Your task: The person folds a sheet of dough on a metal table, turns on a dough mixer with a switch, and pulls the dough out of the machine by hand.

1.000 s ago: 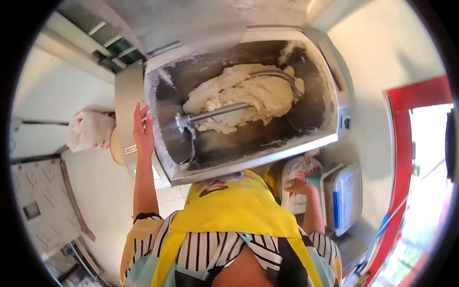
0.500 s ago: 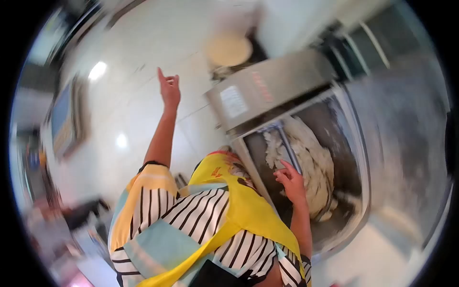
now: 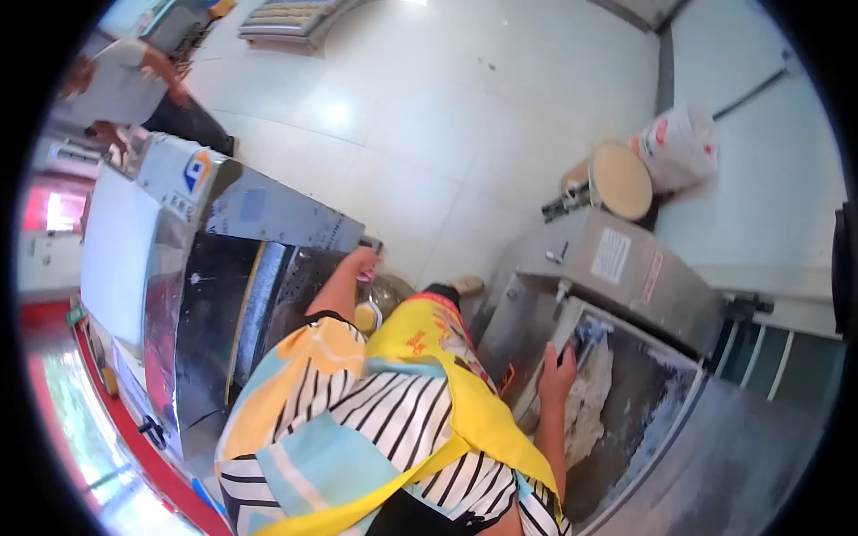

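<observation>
Off-white dough (image 3: 592, 393) lies in the metal mixer tub (image 3: 657, 393), its visible strip running lengthwise from the mixing bar (image 3: 587, 338) toward the wearer, slightly leftward. The right hand (image 3: 558, 371) is at the tub's rim, thumb and finger parted; contact is unclear. Near the steel cabinet (image 3: 268, 210), the left hand (image 3: 362, 262) has curled fingers; whether they grip anything, I cannot tell.
</observation>
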The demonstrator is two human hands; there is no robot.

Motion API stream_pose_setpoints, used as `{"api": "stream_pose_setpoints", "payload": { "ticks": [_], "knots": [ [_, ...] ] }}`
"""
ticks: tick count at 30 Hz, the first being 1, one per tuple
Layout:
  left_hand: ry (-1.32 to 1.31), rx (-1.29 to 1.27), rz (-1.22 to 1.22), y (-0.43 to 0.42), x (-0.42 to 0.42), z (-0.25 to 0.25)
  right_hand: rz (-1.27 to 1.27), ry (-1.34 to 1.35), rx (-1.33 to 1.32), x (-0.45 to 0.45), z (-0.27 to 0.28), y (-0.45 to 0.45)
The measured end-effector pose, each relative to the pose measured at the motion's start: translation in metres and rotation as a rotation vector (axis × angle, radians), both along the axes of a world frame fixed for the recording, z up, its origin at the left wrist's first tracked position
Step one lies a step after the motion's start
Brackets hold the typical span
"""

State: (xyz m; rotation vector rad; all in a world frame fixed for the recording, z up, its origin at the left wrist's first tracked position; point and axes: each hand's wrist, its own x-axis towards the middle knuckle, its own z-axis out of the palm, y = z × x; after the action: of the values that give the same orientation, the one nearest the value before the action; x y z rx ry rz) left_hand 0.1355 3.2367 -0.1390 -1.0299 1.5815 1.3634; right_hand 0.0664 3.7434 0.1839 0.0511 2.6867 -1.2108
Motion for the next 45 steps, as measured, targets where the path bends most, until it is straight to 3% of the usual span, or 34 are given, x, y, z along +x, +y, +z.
{"api": "stream_pose_setpoints", "payload": {
  "ticks": [1, 3, 4, 5, 12, 16, 21, 36, 45],
  "knots": [
    [0.164, -0.214, -0.689, -0.006, 0.001, -0.034, 0.02, 0.11, 0.051, -0.001, -0.011, 0.002],
    [0.052, -0.365, -0.993, 0.002, -0.003, -0.02, 0.021, 0.125, 0.016, -0.002, 0.002, -0.008],
    [-0.154, -0.267, -0.598, 0.017, -0.002, 0.022, 0.011, 0.166, -0.009, -0.001, 0.0, -0.01],
    [-0.191, -0.267, -0.516, 0.021, 0.002, 0.042, -0.004, 0.206, -0.037, 0.0, -0.003, -0.01],
    [-0.215, -0.285, -0.616, 0.019, 0.069, 0.073, -0.08, 0.097, -0.156, -0.001, -0.023, 0.001],
    [-0.219, -0.284, -0.639, 0.025, 0.083, 0.086, -0.053, 0.146, -0.055, -0.006, -0.048, 0.014],
    [-0.201, -0.309, -0.658, 0.031, 0.079, 0.1, -0.01, 0.247, 0.005, -0.003, -0.042, 0.013],
    [-0.177, -0.345, -0.774, 0.04, 0.063, 0.114, -0.05, 0.169, -0.199, 0.001, -0.029, 0.007],
    [-0.189, -0.369, -0.895, 0.04, 0.05, 0.114, -0.084, 0.146, -0.096, 0.002, -0.021, 0.005]
  ]
}}
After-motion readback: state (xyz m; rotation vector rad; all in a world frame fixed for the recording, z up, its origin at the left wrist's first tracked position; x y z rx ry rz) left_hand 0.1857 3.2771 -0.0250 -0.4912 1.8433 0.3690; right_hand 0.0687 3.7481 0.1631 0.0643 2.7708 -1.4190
